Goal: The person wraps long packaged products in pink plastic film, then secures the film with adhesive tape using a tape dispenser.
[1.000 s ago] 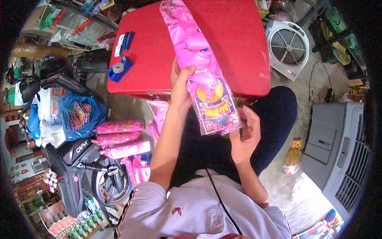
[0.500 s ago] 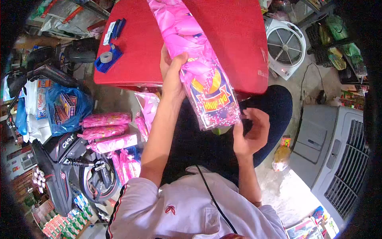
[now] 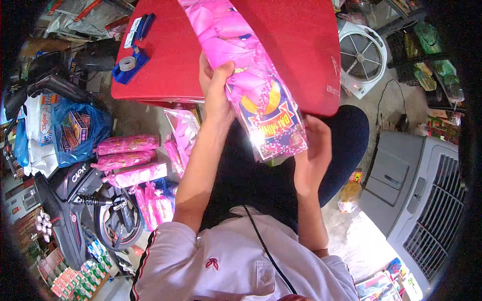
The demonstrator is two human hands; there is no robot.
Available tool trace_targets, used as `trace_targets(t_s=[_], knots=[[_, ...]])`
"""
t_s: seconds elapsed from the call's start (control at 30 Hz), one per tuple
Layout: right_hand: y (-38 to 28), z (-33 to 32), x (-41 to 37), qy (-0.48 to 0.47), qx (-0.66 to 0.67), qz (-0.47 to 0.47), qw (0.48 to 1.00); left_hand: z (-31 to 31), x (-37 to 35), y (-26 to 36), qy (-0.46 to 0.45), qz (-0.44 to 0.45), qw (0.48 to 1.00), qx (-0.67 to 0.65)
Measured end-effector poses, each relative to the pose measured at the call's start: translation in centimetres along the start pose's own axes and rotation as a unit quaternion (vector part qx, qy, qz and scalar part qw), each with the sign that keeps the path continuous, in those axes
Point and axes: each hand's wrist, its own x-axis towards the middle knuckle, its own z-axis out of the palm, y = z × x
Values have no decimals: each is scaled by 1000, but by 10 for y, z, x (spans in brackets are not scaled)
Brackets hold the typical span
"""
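My left hand (image 3: 218,90) is closed around the left edge of a long pink plastic-wrapped package (image 3: 248,75), thumb on top. The package slants from the table's far side toward my lap. Its near end carries a dark blue label (image 3: 276,120) with yellow and red print and small white dots. At that end's right edge is my right hand (image 3: 314,158), curled against the package with some fingers hidden behind it. The red table (image 3: 165,55) lies beneath the far part, with a blue tape dispenser (image 3: 130,65) and a blue stapler (image 3: 145,26) at its left.
Several pink packages (image 3: 128,145) are stacked left of my legs. Beside them are a blue plastic bag (image 3: 95,120) with boxes and a black motorbike (image 3: 75,200). To the right stand a white fan (image 3: 361,60) and a grey air cooler (image 3: 411,185).
My right hand has moved up and in, from just beside the package's near end onto its right edge. The package has shifted slightly in my left hand's hold.
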Motion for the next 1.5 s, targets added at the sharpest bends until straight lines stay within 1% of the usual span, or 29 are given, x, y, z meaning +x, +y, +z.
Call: trace_targets(t_s=[0.07, 0.1, 0.17, 0.23, 0.33, 0.43, 0.53, 0.57, 0.63, 0.67, 0.7, 0.77, 0.9, 1.1, 1.2, 1.3, 1.5], knots=[[4, 2, 0, -10, 75, 71, 995, 9, -3, 2, 28, 43, 998, 28], [13, 2, -2, -11, 94, 95, 991, 12, -4, 4, 14, 48, 998, 31], [21, 0, -2, -1, 97, 106, 990, 15, -6, 8, -13, 58, 998, 38], [29, -2, 0, 10, 95, 118, 988, 19, -6, 8, -14, 73, 996, 49], [18, 0, 5, 4, 68, 88, 994, 18, -6, 7, -6, 87, 994, 66], [9, -8, -2, -27, 64, -34, 997, 11, 1, 10, -3, 77, 995, 57], [11, -29, -6, -5, -72, -130, 989, 8, 3, 12, -1, 67, 996, 50], [7, -36, -1, -12, -195, -239, 951, 9, 3, 11, -1, 64, 997, 50], [-6, -42, 10, -57, -312, -349, 882, 10, 0, 10, -2, 56, 997, 49], [-11, -43, 15, -79, -367, -400, 836, 11, 0, 9, -4, 53, 997, 48], [-15, -40, 17, -66, -368, -407, 833, 11, 0, 9, -6, 51, 997, 49], [-19, -45, 20, -76, -378, -427, 818, 10, -1, 8, -10, 50, 997, 50], [-23, -50, 27, -103, -372, -465, 797, 13, -6, 10, 11, 27, 999, 38], [-24, -48, 38, -119, -362, -490, 784, 6, -1, 4, 6, 32, 999, 38], [-33, -43, 42, -131, -393, -504, 757, 6, -2, 4, 7, 27, 999, 39], [-26, -47, 43, -139, -393, -535, 735, 7, -4, 2, 10, 23, 999, 36], [-30, -52, 44, -143, -399, -534, 732, 8, -6, -3, 17, 13, 999, 38]])
